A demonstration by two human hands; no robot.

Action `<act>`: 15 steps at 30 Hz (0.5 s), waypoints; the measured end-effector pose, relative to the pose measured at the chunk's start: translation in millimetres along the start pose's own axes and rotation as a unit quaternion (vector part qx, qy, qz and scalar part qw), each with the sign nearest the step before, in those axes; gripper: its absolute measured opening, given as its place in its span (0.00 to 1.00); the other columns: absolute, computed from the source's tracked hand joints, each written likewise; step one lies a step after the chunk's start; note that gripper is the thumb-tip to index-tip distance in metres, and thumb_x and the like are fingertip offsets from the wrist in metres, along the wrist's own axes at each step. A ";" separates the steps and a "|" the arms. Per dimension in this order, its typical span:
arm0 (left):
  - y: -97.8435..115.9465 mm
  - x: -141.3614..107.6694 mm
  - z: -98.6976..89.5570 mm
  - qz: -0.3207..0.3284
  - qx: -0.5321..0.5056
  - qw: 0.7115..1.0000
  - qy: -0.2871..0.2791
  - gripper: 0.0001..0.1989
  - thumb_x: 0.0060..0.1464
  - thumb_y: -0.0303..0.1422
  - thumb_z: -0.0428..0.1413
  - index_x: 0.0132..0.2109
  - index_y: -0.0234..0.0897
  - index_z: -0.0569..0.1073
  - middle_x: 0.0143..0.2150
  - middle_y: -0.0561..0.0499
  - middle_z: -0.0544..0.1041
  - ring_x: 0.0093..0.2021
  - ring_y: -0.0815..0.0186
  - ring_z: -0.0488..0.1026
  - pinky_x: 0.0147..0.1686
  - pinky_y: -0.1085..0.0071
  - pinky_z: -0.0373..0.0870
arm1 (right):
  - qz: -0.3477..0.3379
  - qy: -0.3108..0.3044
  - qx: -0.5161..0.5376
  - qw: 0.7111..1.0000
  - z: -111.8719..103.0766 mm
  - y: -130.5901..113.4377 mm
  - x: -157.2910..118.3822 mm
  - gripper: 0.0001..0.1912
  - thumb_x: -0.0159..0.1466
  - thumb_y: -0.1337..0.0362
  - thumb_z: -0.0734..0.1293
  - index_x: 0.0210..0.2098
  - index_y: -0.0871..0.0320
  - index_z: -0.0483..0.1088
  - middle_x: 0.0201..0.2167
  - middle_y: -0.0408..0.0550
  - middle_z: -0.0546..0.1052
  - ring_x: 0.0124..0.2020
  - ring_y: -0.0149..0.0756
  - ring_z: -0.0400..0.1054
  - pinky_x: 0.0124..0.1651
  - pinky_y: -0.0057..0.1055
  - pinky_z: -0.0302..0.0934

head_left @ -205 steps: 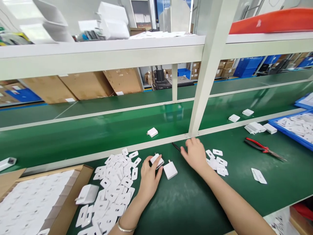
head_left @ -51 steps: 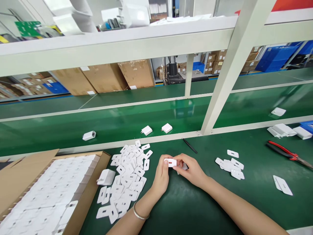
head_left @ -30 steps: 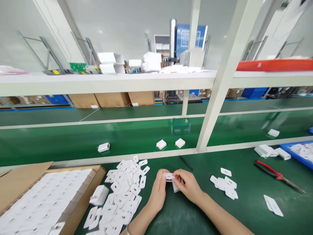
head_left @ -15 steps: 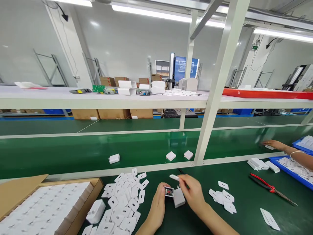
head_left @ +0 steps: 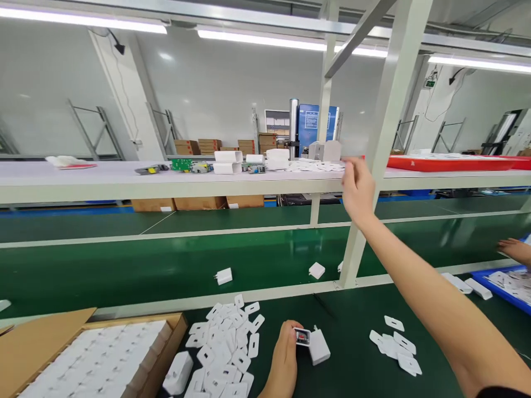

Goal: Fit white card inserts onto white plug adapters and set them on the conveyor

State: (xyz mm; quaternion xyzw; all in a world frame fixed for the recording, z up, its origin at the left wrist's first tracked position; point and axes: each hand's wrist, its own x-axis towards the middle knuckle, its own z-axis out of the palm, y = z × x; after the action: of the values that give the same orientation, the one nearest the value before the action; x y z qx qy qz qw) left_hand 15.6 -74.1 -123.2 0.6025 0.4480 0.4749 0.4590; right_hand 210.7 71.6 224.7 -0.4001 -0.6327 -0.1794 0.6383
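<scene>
- Housing [head_left: 302,338], white, open-ended, low over the green bench [head_left: 352,362]. Left hand [head_left: 286,356] is closed around its near-left side, thumb and fingers clamped on the walls. Mouth faces the wearer, dark and reddish parts showing inside; held so, I judge, to keep the opening in sight and uncovered.
- White block [head_left: 319,348] with prongs, just beside the housing on its right; contact between them cannot be told. Probably parked there to stay within easy reach.
- Right hand [head_left: 358,190] raised at the front of the upper shelf [head_left: 178,190], by the upright post [head_left: 352,260]. Fingers curled toward thumb; cannot tell whether they meet or pinch anything.
- Slotted plates [head_left: 227,348] heaped loosely left of the left hand; smaller plate cluster [head_left: 396,347] well apart, to the right. Two groups presumably keep pieces sorted, though the basis is unclear.
- Carton [head_left: 169,354] at far left, packed with white units in rows; the close order likely guards them from knocks.
- Dark thin tool [head_left: 324,305] lies behind the block, near the bench's back rail, seemingly out of the working spot.
- Co-worker's hand [head_left: 514,250] at far right, above the blue tray [head_left: 504,296].
</scene>
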 end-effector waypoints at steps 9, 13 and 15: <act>2.4 5.7 2.6 0.015 0.005 1.000 0.011 0.33 0.70 0.59 0.32 0.44 0.39 0.70 0.41 0.46 0.71 0.41 0.56 0.70 0.45 0.59 0.65 | 0.107 -0.552 -0.306 0.768 31.4 71.2 -208.8 0.24 0.64 0.67 0.72 0.58 0.63 0.71 0.59 0.66 0.72 0.60 0.58 0.66 0.59 0.50 0.63; 3.2 6.8 1.7 0.011 0.005 1.000 0.016 0.33 0.69 0.60 0.32 0.44 0.39 0.70 0.40 0.46 0.71 0.41 0.56 0.70 0.45 0.59 0.66 | 0.177 -0.621 -0.360 0.673 58.0 107.9 -213.0 0.23 0.70 0.56 0.70 0.60 0.59 0.69 0.59 0.56 0.72 0.58 0.50 0.69 0.60 0.55 0.65; 3.1 7.7 2.0 0.011 -0.002 1.000 0.020 0.33 0.69 0.59 0.32 0.44 0.39 0.70 0.40 0.46 0.72 0.41 0.56 0.70 0.46 0.59 0.66 | 0.183 -0.640 -0.356 0.656 64.1 118.1 -211.4 0.20 0.71 0.57 0.69 0.58 0.59 0.70 0.58 0.55 0.73 0.56 0.47 0.71 0.58 0.52 0.67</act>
State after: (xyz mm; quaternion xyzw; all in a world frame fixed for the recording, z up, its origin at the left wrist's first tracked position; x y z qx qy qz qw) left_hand 19.0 -67.3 -119.2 0.5967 0.4499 0.4927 0.4458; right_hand 226.5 132.9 -17.7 -0.7207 -0.6860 0.0300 -0.0956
